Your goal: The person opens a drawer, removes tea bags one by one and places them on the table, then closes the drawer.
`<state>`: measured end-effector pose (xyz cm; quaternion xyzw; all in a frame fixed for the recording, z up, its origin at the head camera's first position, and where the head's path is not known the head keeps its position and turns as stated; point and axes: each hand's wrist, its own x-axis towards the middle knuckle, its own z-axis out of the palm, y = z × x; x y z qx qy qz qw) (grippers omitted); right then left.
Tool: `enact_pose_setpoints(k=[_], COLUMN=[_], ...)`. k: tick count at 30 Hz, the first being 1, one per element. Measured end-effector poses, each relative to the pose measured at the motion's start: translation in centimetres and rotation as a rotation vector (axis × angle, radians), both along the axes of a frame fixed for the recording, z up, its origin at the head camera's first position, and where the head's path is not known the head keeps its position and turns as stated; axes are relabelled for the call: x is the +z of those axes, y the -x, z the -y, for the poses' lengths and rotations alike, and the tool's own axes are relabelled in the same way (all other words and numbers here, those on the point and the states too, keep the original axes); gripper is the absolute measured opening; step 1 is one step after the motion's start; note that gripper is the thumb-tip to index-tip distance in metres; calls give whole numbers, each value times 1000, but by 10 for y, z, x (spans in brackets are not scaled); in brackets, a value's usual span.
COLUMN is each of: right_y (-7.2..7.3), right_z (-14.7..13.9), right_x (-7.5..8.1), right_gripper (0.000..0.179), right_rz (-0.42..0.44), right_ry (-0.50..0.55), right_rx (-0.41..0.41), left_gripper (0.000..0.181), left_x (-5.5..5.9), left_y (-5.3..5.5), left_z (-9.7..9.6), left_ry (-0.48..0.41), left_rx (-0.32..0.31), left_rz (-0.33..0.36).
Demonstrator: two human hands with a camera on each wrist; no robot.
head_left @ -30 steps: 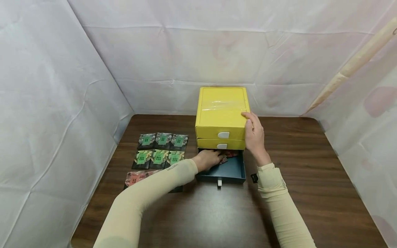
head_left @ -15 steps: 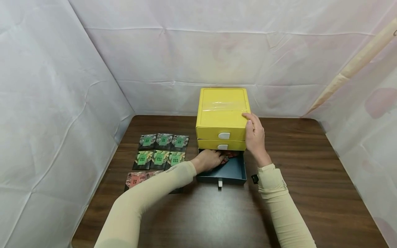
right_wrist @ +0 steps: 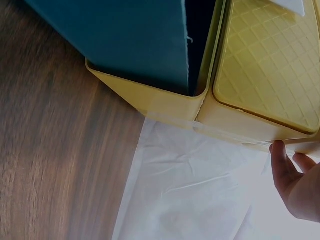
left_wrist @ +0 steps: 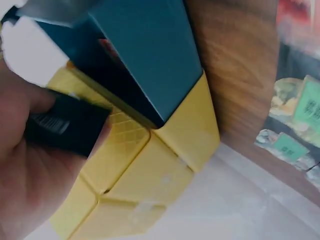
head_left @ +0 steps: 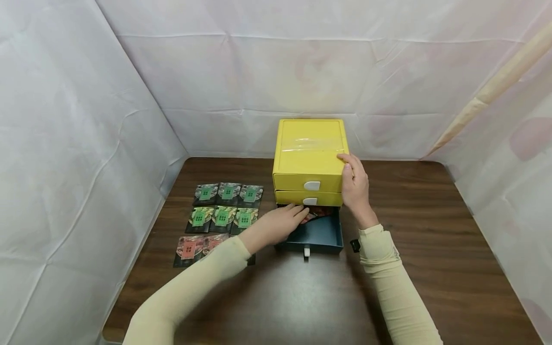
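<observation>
My left hand [head_left: 274,225] is over the left side of the pulled-out blue drawer [head_left: 319,232]. In the left wrist view it pinches a black sachet [left_wrist: 55,125] with small white print; the head view hides that sachet under the hand. Red-and-black sachets [head_left: 316,212] lie at the back of the drawer, partly covered by the compartment above. My right hand [head_left: 355,189] rests against the right side of the yellow drawer box [head_left: 311,148], fingertips on its top edge. In the right wrist view its fingers [right_wrist: 280,162] touch the box's side, fairly straight.
Left of the box, sachets lie in rows on the brown table [head_left: 409,268]: grey-green ones [head_left: 228,192] at the back, yellow-green ones [head_left: 222,218] in the middle, red ones [head_left: 188,249] in front, partly behind my left sleeve. A small black object [head_left: 355,246] lies near my right wrist.
My left hand has drawn back from deeper in the drawer, moving slightly toward the left and the front. The right hand stays on the box.
</observation>
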<state>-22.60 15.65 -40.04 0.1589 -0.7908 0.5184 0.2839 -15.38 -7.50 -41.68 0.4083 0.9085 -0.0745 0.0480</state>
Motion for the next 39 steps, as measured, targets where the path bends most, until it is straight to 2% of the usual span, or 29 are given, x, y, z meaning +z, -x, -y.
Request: enact_pose_setpoints(k=[6,9,12,16,23,27,31,36,39], right_y=[1,2,2,1,2,2,2,3,3], right_z=[1,-1,-3,-7,-3,0,-2,-2,0], right_x=[-2,0,2,2,1,2,4,3,1], right_gripper=[42,42,43,43,43,43,43,43,42], right_rz=[6,8,9,17,16,19,17,32,50], right_ry=[4,4,5,17,27,21,30,37,45], right_rx=[2,-12,-22,-32,-19,-11,-24,-22,-26], left_gripper=[73,78,77,76,68,59,61,65,62], left_x=[13,11,4,-10,-33,-47,-60,-67,-68], left_y=[-37,-52,-69,-87,-114,-130,-142,-155,-160], left_z=[31,44,55,63,74,78,79,81,84], left_ry=[-191,-262,-289,-260,-221,-227,-204,-176,-143], left_rx=[89,124,154,206,331,388,440,522,551], left_rz=[-29,-98,-158,-192,-130,-126,-118,-70,-28])
